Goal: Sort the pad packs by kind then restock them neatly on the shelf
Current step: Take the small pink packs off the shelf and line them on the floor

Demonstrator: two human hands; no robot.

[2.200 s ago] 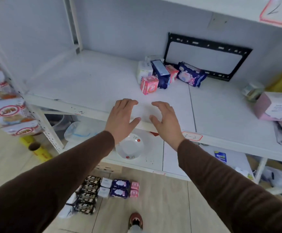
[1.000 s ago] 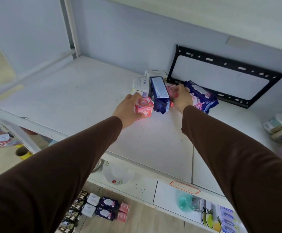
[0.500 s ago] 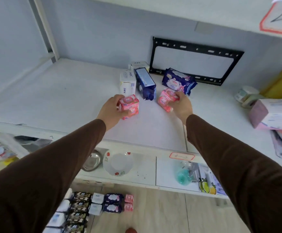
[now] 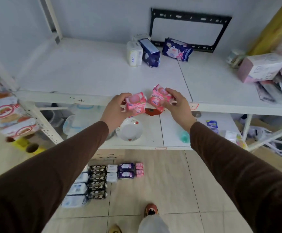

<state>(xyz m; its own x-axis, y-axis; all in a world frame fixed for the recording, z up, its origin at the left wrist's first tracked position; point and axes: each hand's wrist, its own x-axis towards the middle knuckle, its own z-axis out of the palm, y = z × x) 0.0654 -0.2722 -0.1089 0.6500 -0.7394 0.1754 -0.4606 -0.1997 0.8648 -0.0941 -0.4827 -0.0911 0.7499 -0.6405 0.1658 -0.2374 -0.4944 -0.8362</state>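
Your left hand (image 4: 115, 111) grips one pink pack (image 4: 135, 103) face-up, your right hand (image 4: 178, 106) another pink pack (image 4: 159, 98) tilted leftward, above the shelf (image 4: 86, 76) front edge.

We have one wide-angle view, worn on the person's head, looking forward and steeply down. It faces a white shelf (image 4: 89, 76) whose back wall lies far from us, while the tiled floor (image 4: 170, 190) and a shoe (image 4: 151, 210) sit nearest, almost straight beneath. Both sleeves run up from the near corners toward the middle. Straight edges bow near the left and right borders. No second view overlaps it.
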